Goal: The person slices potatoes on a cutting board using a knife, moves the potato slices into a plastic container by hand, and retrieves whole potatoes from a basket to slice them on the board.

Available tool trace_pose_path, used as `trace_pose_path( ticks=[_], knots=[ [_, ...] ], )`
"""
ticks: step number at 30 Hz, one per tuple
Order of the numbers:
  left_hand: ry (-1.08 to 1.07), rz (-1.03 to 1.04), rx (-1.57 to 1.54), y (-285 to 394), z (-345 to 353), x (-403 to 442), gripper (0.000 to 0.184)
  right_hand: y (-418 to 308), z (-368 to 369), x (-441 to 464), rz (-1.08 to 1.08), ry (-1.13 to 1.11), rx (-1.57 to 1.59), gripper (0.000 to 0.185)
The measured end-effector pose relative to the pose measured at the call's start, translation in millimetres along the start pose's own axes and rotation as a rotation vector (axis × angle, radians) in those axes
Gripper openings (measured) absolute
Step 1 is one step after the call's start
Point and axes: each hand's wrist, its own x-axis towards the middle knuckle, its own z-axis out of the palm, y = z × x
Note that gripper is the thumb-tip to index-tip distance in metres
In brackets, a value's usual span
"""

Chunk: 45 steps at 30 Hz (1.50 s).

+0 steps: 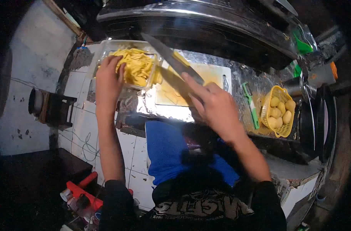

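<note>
Head: hands (218,109) w/ tapered knife (168,54), thin strips (137,64), prob. potato.

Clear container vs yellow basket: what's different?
The container is see-through with solid walls; the basket is yellow with holes. The container holds thin yellow strips; the basket holds rounded pieces. The left hand is at the container; neither hand is at the basket. Both are open-topped.

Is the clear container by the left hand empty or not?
Not empty: yellow strips are heaped inside the clear container, and the left hand is at their near left side.
</note>
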Motion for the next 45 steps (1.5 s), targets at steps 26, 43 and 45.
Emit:
trace_pose_path(
  ticks=[26,43,45],
  knots=[
    [-0.078,0.352,0.017,-34.5,7.1,29.3,0.026,-43.1,34.1,71.5,-0.26,-0.18,-0.2,0.054],
    [-0.424,0.151,-0.416,68.1,35.7,-20.8,0.029,83.1,-17.8,-65.0,0.325,0.051,0.35,0.054],
    [-0.459,0.183,-0.311,73.3,52.6,-31.2,0.03,87.1,-13.5,-85.2,0.415,0.017,0.409,0.054]
  ],
)
